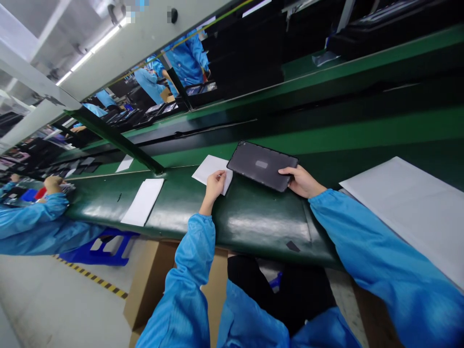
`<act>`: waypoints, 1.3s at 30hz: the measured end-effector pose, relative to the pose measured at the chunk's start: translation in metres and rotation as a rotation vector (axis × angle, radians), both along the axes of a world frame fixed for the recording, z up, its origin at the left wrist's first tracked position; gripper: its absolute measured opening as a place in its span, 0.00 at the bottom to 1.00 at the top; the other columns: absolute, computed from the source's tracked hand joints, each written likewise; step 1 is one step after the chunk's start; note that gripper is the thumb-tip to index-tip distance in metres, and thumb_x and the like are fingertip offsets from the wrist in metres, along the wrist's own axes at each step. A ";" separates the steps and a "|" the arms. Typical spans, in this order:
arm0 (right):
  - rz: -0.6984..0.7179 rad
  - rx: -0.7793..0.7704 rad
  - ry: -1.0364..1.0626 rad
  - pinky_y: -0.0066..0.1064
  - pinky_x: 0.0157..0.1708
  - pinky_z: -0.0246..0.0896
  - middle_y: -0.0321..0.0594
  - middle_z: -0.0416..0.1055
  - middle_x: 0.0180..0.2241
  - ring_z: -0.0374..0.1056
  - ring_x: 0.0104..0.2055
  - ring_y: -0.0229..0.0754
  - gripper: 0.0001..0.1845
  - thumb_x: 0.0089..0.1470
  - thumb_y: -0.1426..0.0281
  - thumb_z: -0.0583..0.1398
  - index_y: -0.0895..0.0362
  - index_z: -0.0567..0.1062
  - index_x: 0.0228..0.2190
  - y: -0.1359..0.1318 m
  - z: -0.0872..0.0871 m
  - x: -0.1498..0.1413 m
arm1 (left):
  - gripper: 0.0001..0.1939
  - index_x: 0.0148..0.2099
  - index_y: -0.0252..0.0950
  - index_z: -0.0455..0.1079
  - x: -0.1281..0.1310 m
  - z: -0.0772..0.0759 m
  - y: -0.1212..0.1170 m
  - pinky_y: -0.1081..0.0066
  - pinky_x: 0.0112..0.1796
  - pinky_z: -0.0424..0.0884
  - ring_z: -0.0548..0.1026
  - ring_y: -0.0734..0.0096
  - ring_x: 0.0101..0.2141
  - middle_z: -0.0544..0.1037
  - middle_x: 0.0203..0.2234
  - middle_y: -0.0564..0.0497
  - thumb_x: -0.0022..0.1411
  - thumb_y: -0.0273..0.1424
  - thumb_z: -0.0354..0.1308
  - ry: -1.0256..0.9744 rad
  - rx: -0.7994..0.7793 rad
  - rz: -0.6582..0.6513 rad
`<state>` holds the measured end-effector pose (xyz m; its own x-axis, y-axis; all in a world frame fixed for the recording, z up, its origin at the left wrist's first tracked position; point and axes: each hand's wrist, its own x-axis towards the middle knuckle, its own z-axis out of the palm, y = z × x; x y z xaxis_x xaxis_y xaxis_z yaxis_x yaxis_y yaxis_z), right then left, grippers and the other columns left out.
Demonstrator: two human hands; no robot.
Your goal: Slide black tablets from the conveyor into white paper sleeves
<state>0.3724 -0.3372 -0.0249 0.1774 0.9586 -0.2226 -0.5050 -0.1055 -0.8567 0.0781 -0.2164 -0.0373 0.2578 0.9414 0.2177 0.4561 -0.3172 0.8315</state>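
Note:
My right hand (pixel 302 181) grips a dark tablet (pixel 246 162) by its right end, with the thumb on the face turned up. That face has a small grey patch in its middle and a camera spot at the upper left corner. The tablet is tilted over the green bench. Left of it, my left hand (pixel 215 183) is closed in a pinch over a white sheet (pixel 205 169) on the bench; what the fingertips hold is hidden. The tablet's left end overlaps the sheet's right edge from my view.
A stack of white sheets (pixel 143 202) lies left on the green bench (pixel 253 222), and a larger white stack (pixel 409 193) lies right. A green post (pixel 116 140) rises at left. Below stands an open cardboard box (pixel 148 275). A co-worker's blue sleeve (pixel 32 220) is far left.

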 end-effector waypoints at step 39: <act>0.073 0.039 -0.356 0.27 0.15 0.57 0.36 0.76 0.28 0.63 0.20 0.35 0.24 0.41 0.63 0.74 0.56 0.79 0.41 -0.004 -0.006 -0.014 | 0.04 0.37 0.39 0.68 0.016 0.008 -0.020 0.76 0.28 0.63 0.66 0.78 0.21 0.69 0.22 0.59 0.64 0.31 0.60 0.009 0.234 0.001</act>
<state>0.3586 -0.3410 -0.0305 0.1677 0.9782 -0.1222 -0.1670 -0.0940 -0.9815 0.0939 -0.2361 -0.0295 0.2600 0.8657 0.4277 0.4634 -0.5005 0.7313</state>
